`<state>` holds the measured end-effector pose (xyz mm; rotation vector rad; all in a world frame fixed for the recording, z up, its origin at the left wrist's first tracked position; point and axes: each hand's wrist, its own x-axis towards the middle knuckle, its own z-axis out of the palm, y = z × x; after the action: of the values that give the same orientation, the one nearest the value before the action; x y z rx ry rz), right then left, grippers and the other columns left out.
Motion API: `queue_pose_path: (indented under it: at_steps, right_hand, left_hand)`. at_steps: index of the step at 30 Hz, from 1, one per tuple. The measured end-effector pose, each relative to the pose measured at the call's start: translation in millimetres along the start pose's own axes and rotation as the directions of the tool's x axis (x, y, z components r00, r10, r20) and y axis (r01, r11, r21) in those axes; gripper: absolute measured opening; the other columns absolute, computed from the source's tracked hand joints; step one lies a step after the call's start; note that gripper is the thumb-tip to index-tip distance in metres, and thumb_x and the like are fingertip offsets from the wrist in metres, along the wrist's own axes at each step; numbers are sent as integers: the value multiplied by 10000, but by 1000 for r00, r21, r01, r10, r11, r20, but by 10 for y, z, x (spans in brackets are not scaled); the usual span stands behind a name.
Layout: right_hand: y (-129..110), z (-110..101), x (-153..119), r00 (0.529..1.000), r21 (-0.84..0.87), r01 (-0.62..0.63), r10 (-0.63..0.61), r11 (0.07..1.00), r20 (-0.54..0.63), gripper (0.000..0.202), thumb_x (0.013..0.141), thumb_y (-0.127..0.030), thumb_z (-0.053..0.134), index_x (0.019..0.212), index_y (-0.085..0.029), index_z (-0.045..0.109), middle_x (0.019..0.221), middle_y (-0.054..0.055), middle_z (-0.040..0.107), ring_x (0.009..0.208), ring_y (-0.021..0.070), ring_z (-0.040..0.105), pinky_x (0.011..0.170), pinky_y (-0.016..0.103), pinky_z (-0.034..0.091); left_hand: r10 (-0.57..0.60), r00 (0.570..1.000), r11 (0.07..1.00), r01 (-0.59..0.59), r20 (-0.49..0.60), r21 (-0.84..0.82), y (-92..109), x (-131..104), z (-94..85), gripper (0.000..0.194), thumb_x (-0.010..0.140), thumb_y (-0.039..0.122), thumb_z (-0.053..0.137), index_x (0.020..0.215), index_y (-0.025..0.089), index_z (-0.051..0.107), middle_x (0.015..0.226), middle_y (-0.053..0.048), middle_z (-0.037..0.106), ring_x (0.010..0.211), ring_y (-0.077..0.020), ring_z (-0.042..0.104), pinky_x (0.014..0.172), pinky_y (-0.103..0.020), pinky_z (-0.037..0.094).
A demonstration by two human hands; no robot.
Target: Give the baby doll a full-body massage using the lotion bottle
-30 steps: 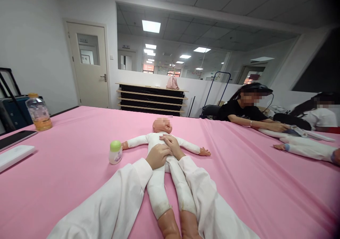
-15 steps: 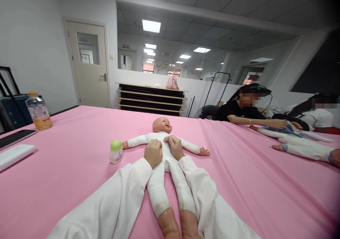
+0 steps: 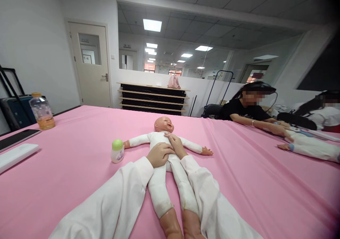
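Note:
A baby doll [image 3: 162, 138] with a white cloth body lies on its back, head away from me and arms spread. My left hand [image 3: 160, 154] rests flat on its belly, fingers stretched to the right, their tips close to my other hand. On the chest lies my right hand [image 3: 176, 145], its fingers extended up and to the left. Neither hand holds anything. Beside the doll's hand on the left stands a small white bottle [image 3: 117, 155] with a green cap.
Pink cloth [image 3: 87, 182] covers the table. At the left are a clear drink bottle [image 3: 44, 116], a dark phone-like slab [image 3: 17, 139] and a white flat object [image 3: 18, 155]. On the right, a person in black [image 3: 233, 107] handles another doll [image 3: 313, 148].
My loosely curled hands have opened onto the doll. The left slid right and slightly down across the belly; the right extended its fingers on the chest. The co-worker's hands moved down their doll.

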<state>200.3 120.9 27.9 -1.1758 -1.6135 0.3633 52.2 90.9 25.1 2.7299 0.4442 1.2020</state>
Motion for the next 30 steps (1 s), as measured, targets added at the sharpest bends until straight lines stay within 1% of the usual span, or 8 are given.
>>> queue_pose_path:
  at_steps: [3, 7, 11, 15, 19, 22, 25, 30]
  right_hand:
    - [49, -45, -29, 957, -8, -164, 157, 986, -244, 471, 806, -541, 356, 718, -152, 606, 809, 103, 672, 759, 195, 614, 737, 339, 496]
    - [0, -89, -110, 924, -31, -125, 105, 992, -368, 452, 817, -522, 353, 558, -181, 497, 581, 59, 596, 565, 162, 552, 563, 290, 476]
    - [-140, -60, -154, 987, -24, 93, -95, 995, -128, 410, 857, -433, 364, 628, -164, 572, 652, 66, 627, 643, 169, 583, 656, 313, 486]
    - [-229, -36, -119, 953, -169, 287, -264, 943, 150, 371, 890, -384, 351, 851, -177, 657, 906, 70, 670, 907, 190, 589, 858, 362, 442]
    - [-163, -24, -55, 935, -202, 299, -245, 933, 257, 367, 904, -361, 322, 986, -213, 648, 1111, 25, 622, 1122, 175, 497, 1007, 372, 337]
    - [-63, -16, -26, 988, -217, 138, -118, 966, 103, 384, 898, -325, 289, 989, -189, 637, 1147, 43, 601, 1110, 166, 509, 996, 353, 352]
    - [-13, -21, -31, 989, -228, -73, 42, 971, -139, 388, 883, -293, 262, 907, -161, 626, 1008, 79, 650, 966, 177, 576, 907, 346, 414]
    - [-57, -51, -89, 961, -287, -78, -4, 955, -276, 368, 872, -283, 256, 693, -181, 562, 764, 73, 643, 748, 187, 574, 748, 335, 443]
  left_hand:
    - [-175, 978, 979, 185, -112, 89, 6, 2, 22, 308, 743, 102, 452, 944, 235, 644, 1066, -5, 626, 1046, -181, 515, 918, -367, 381]
    - [-316, 909, 910, 371, -271, 186, -3, -31, 48, 242, 716, 67, 449, 854, 169, 620, 894, -48, 625, 885, -190, 532, 772, -344, 430]
    - [-158, 946, 928, 240, -282, 285, -26, -60, 51, 189, 686, 37, 421, 646, 158, 560, 675, -53, 567, 704, -178, 496, 651, -309, 430]
    - [107, 978, 976, -70, -179, 204, -23, -47, 65, 205, 698, 69, 410, 622, 174, 568, 659, -43, 592, 675, -155, 520, 653, -281, 444]
    - [17, 979, 998, -5, -202, 60, -3, -25, 65, 246, 686, 56, 406, 681, 179, 618, 715, -34, 647, 731, -149, 569, 715, -287, 459]
    - [-179, 965, 983, 184, -190, 6, -3, -12, 50, 288, 679, 54, 434, 796, 194, 657, 905, -27, 672, 920, -170, 570, 862, -334, 424]
    - [-389, 897, 912, 407, -212, 49, -13, -1, 47, 326, 719, 106, 469, 973, 219, 640, 1127, -27, 609, 1124, -209, 479, 959, -399, 354]
    - [-420, 856, 874, 470, -301, 119, -31, -18, 58, 260, 717, 60, 452, 875, 179, 621, 929, -44, 636, 926, -191, 534, 843, -357, 411]
